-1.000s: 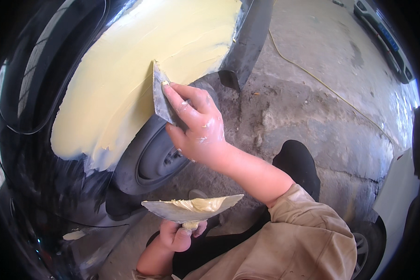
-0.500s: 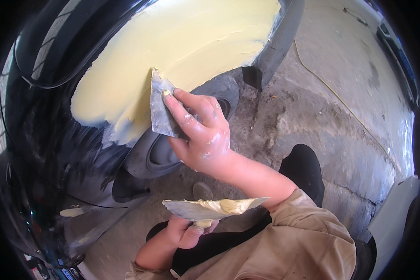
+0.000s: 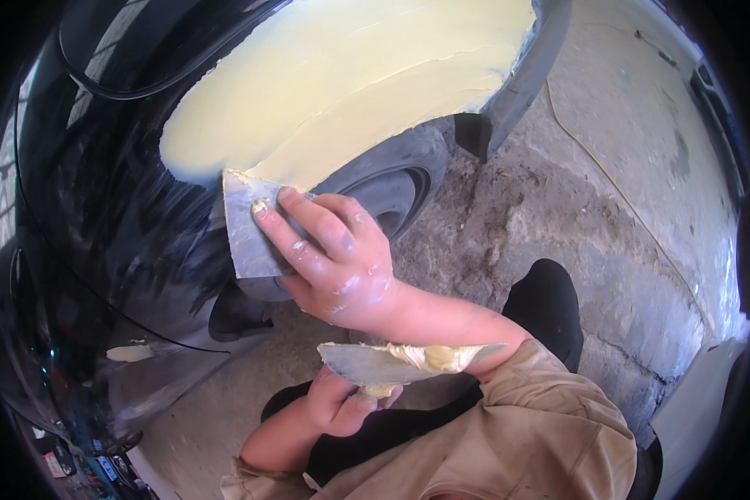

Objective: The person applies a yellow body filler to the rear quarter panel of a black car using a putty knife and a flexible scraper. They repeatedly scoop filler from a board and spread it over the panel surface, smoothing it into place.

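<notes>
My right hand [image 3: 346,267] grips a flat grey metal putty scraper [image 3: 250,229], fingers spread on its face. The scraper's far edge lies at the lower left end of a wide coat of pale yellow body filler [image 3: 342,79], spread on the dark car panel [image 3: 133,225] above the wheel arch. White and yellow smears mark this hand. Nearer my body, my left hand [image 3: 342,404] is closed under a grey mixing plate [image 3: 362,364]. A ridge of filler [image 3: 433,357] sits along the plate's upper edge, and a lump clings beneath it by the fingers.
The wheel [image 3: 392,187] sits under the coated panel. Rough, broken concrete floor [image 3: 542,192] lies to the right, crossed by a thin yellow hose or cable [image 3: 617,183]. A pale panel [image 3: 700,408] stands at the lower right. Small items [image 3: 92,467] lie at the lower left.
My right hand has drawn the scraper down and left to the end of the filler, whose ragged lower tail is now gone or covered. The plate appears slightly further right; the view has shifted a little.
</notes>
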### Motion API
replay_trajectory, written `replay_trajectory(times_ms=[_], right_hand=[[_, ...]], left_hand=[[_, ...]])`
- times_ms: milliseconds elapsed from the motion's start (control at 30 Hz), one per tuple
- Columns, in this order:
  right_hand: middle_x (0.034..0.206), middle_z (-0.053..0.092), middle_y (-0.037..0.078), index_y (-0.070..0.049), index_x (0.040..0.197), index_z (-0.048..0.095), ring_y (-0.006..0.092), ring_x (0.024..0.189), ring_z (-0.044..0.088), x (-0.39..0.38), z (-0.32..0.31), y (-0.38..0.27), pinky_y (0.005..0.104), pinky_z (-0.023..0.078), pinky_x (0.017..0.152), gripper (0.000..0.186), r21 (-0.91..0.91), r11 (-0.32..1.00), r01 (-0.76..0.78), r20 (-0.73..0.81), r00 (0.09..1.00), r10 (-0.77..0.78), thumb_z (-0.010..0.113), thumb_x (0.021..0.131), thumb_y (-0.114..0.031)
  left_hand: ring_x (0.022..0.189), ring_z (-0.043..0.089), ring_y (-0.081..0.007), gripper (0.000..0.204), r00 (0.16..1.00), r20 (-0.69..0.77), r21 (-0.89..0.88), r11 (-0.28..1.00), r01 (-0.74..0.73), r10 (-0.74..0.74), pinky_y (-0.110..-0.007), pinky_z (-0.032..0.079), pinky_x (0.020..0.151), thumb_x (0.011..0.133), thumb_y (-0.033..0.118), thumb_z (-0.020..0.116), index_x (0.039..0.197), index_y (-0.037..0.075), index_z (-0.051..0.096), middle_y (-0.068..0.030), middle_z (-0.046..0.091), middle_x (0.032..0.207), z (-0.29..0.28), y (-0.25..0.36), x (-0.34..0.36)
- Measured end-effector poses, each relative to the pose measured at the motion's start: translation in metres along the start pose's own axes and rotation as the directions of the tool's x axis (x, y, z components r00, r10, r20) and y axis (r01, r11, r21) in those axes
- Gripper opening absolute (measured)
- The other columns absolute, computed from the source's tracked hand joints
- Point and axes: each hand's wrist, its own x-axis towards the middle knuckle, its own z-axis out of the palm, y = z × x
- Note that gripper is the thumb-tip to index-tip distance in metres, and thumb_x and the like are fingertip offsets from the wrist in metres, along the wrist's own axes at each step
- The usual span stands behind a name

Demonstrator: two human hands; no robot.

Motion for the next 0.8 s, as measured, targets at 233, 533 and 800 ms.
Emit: replay_trajectory(times_ms=[233,533,800], right_hand=[[0.128,0.060,0.010,-0.009,0.127,0.070,0.0272,0.096,0.060,-0.005,0.016,-0.011,0.0367,0.054,0.080,0.067,-0.028,0.995,0.091,-0.028,0.995,-0.092,0.078,0.061,-0.011],[0.130,0.063,0.010,-0.012,0.133,0.067,0.0263,0.098,0.064,-0.030,0.025,-0.009,0.0350,0.054,0.076,0.071,-0.044,0.967,0.251,0.189,0.952,-0.239,0.076,0.063,-0.011],[0.106,0.073,0.012,-0.004,0.125,0.068,0.0161,0.093,0.068,-0.048,-0.071,0.034,0.0302,0.054,0.084,0.034,0.303,0.788,-0.536,0.387,0.825,0.413,0.070,0.091,-0.004]], left_hand=[[0.063,0.057,-0.0176,0.030,1.000,0.028,0.016,1.000,0.003,-0.003,-0.031,0.048,0.059,0.104,0.023,0.050,0.106,-0.004,0.062,-0.0072,0.063,0.079,-0.003,-0.001,0.004],[0.058,0.052,-0.0139,0.043,0.994,0.103,-0.018,0.999,-0.030,0.032,-0.030,0.042,0.052,0.107,0.035,0.047,0.117,-0.006,0.058,-0.0085,0.060,0.077,0.001,-0.004,0.022],[0.056,0.049,-0.0115,0.040,0.990,0.134,-0.097,0.995,-0.028,0.041,-0.027,0.040,0.050,0.109,0.033,0.046,0.115,-0.004,0.058,-0.0060,0.059,0.075,-0.002,-0.007,0.035]])
